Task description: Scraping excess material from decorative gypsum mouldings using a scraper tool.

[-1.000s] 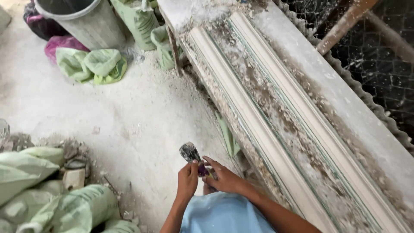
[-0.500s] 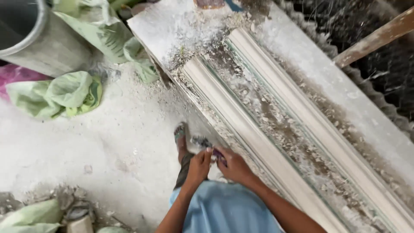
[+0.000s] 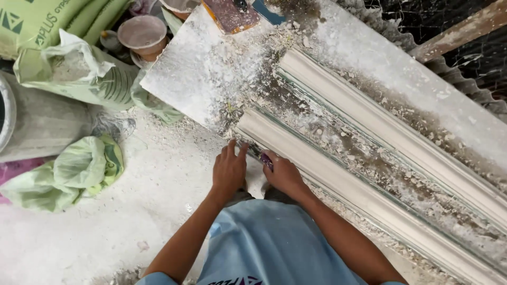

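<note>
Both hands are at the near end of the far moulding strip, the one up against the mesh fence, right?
Not quite. The head view shows the left hand and right hand at the end of the near moulding strip, closest to the person; the far moulding strip lies untouched.

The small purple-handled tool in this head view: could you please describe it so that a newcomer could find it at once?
Start at the long white plaster moulding nearest the person, on the debris-covered workbench. Follow it to its near-left end, where both hands meet. The small purple-handled tool sits in the grip of the right hand, beside the left hand; it is the only purple thing on the pale plaster.
</note>
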